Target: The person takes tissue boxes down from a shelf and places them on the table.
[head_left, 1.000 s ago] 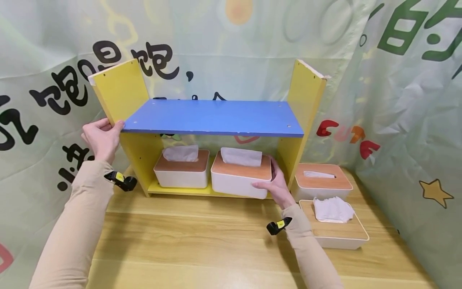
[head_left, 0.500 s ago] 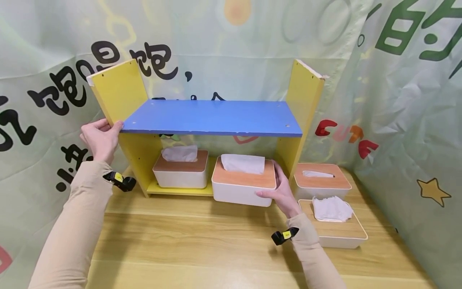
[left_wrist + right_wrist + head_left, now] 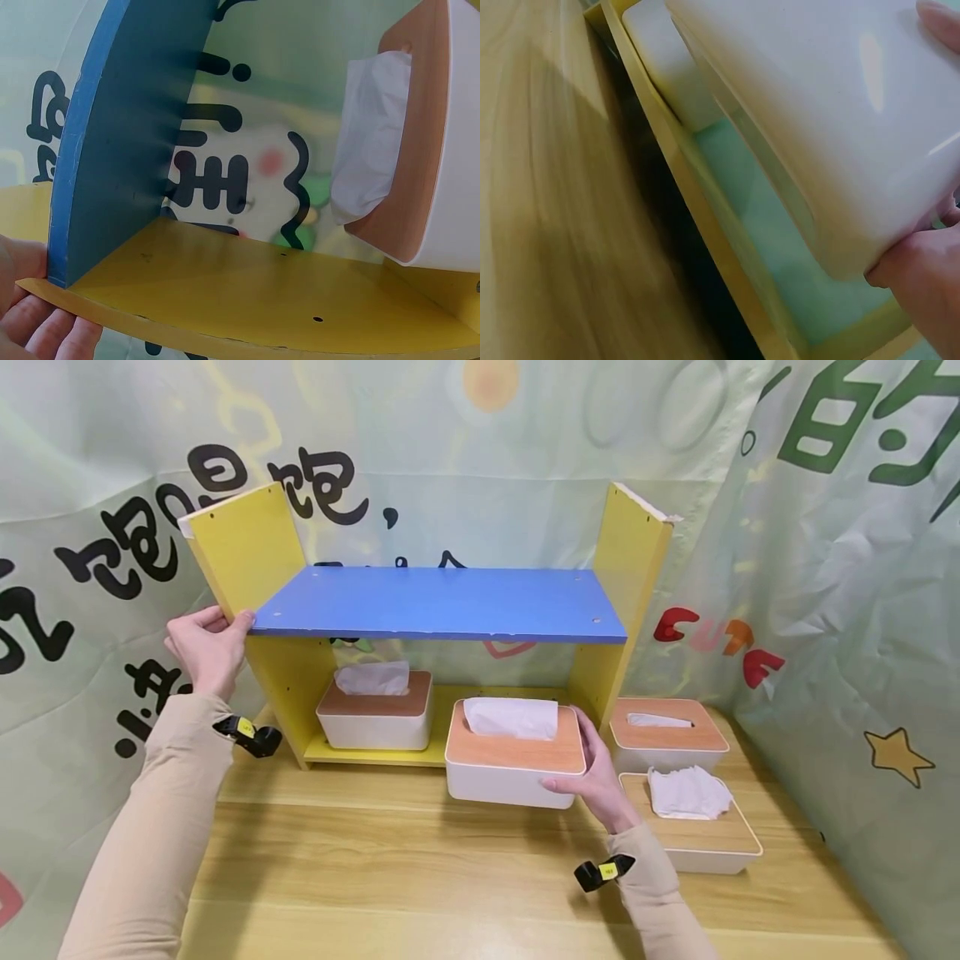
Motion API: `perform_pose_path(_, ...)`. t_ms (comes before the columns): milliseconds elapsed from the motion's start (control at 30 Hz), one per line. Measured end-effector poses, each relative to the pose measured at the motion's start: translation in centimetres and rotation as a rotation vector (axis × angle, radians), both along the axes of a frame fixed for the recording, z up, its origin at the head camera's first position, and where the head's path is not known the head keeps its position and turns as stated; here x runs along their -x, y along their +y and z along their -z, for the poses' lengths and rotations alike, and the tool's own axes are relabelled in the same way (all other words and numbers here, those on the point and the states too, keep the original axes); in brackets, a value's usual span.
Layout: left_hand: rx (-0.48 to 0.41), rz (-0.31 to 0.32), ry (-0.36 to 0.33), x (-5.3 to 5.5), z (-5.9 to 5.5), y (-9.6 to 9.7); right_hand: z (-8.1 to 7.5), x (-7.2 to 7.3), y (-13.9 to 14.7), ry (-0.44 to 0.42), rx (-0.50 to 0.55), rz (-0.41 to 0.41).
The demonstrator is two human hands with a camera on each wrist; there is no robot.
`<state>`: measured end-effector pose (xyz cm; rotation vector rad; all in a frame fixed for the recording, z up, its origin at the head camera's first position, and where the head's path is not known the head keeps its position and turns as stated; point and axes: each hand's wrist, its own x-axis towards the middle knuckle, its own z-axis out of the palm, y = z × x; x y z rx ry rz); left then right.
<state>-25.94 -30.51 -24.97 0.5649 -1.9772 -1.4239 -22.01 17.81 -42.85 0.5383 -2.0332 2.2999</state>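
My right hand grips the right end of a white tissue box with a wooden lid and a tissue sticking out. The box hangs in front of the lower shelf, above the table; the right wrist view shows its white side close up. With thumb on the blue shelf board and fingers round the outside, my left hand holds the left yellow side panel of the shelf unit. A second tissue box sits inside on the yellow bottom board, at the left.
Two more tissue boxes stand right of the shelf unit: one at the back, one nearer with a bunched tissue on top. A wooden table lies underneath. Printed cloth hangs behind and at both sides.
My right hand has drawn the tissue box forward out of the lower shelf, toward me and slightly right. The left hand has kept its hold on the shelf unit.
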Motion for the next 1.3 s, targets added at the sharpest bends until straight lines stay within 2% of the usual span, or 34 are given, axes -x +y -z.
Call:
perform_pose_path(233, 0.007, -0.001, 0.006, 0.0, 0.0, 0.0, 0.6, -0.8, 0.6, 0.007, -0.026, 0.019)
perform_pose_path(567, -0.003, 0.005, 0.028, 0.0, 0.1, 0.0, 1.7, -1.7, 1.1, 0.022, -0.042, -0.007)
perform_pose_path(833, -0.011, 0.004, 0.006, -0.1, 0.1, 0.0, 2.4, -2.3, 1.7, -0.013, -0.084, 0.02)
perform_pose_path(1300, 0.001, 0.001, -0.006, -0.1, 0.0, 0.0, 3.4, -3.0, 2.2, 0.014, -0.073, -0.008)
